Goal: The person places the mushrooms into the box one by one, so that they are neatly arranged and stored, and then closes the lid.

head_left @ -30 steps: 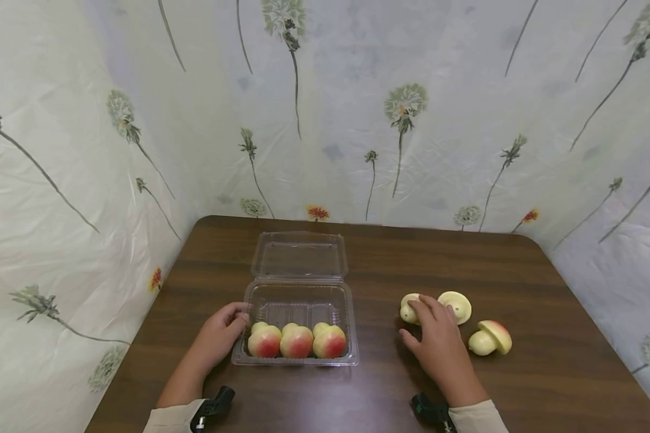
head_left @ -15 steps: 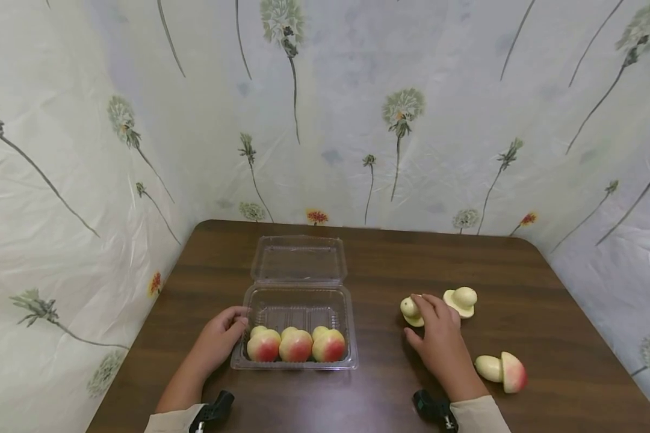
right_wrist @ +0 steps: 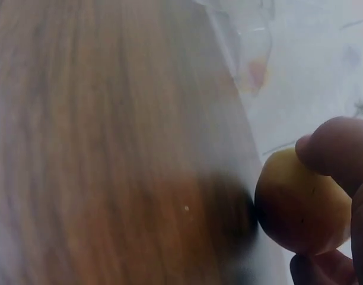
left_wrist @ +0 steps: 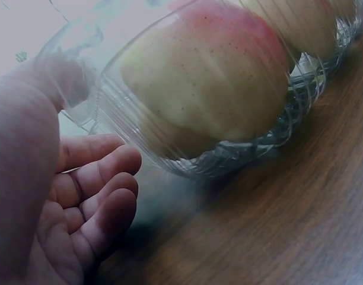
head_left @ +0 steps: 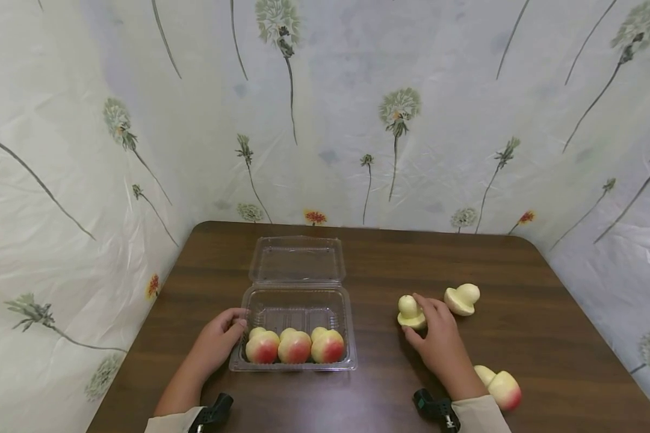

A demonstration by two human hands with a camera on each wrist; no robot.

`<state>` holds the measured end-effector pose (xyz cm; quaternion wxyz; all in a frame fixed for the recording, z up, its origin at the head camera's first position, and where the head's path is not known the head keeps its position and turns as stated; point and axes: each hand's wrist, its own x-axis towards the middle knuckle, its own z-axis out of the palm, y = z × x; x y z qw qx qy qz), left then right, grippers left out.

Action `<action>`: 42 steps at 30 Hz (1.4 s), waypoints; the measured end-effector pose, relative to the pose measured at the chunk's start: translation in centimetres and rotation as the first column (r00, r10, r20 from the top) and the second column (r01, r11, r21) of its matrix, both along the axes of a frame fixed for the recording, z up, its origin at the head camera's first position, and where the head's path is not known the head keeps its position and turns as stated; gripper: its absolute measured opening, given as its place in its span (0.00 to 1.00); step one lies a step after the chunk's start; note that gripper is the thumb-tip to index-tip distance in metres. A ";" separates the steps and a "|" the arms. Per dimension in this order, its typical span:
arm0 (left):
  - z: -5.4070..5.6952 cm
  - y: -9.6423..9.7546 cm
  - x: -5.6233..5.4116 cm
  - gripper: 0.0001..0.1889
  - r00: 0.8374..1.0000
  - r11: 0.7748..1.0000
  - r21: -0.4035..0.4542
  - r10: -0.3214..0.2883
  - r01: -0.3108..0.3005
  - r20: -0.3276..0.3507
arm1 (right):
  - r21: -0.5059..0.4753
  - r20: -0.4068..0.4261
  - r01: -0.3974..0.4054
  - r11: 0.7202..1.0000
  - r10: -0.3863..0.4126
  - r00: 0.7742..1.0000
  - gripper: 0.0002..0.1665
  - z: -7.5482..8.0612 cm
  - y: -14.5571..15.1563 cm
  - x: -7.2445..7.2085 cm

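My right hand (head_left: pixel 439 343) pinches a pale yellow mushroom (head_left: pixel 410 316), cap down and stalk upward, at the table's right side. In the right wrist view the thumb lies on one side of that mushroom (right_wrist: pixel 303 205) and a fingertip on the other. My left hand (head_left: pixel 219 337) holds the left rim of a clear plastic clamshell box (head_left: pixel 292 288). Its curled fingers (left_wrist: pixel 104 202) sit against the box's outer wall. Inside, along the front, three yellow-and-red mushrooms (head_left: pixel 295 347) stand in a row with their rounded caps toward me.
Another mushroom (head_left: pixel 462 299) lies beyond my right fingers. One more mushroom (head_left: pixel 504 390) lies beside my right wrist, partly hidden by it. The box's lid (head_left: pixel 298 260) is folded back on the brown table (head_left: pixel 379 391). Flowered sheeting (head_left: pixel 336 108) rises behind.
The mushroom at my right fingers has turned stalk up. The far loose one has tipped over and shifted right; the near one has rolled toward me. My left hand stays on the box.
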<state>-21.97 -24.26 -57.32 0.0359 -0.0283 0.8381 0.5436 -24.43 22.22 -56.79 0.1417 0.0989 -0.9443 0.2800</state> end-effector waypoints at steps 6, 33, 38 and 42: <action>0.0 0.0 0.0 0.16 1.000 1.000 -0.022 -0.003 0.003 -0.011 | -0.020 0.074 -0.007 1.000 0.009 0.997 0.43 0.1 0.1 0.0; 0.1 -0.2 -0.1 0.16 1.000 0.999 -0.032 -0.016 0.016 -0.011 | -0.153 0.086 -0.035 0.988 0.048 0.995 0.40 0.3 -2.3 0.9; 0.1 -0.2 -0.1 0.16 1.000 0.999 -0.037 -0.010 0.010 -0.005 | -0.280 0.136 -0.057 0.958 0.099 0.986 0.39 1.0 -3.0 1.2; 0.0 -0.2 -0.1 0.16 1.000 1.000 -0.025 -0.010 0.010 0.000 | -0.371 0.160 -0.080 0.925 0.148 0.976 0.41 1.8 -3.5 1.5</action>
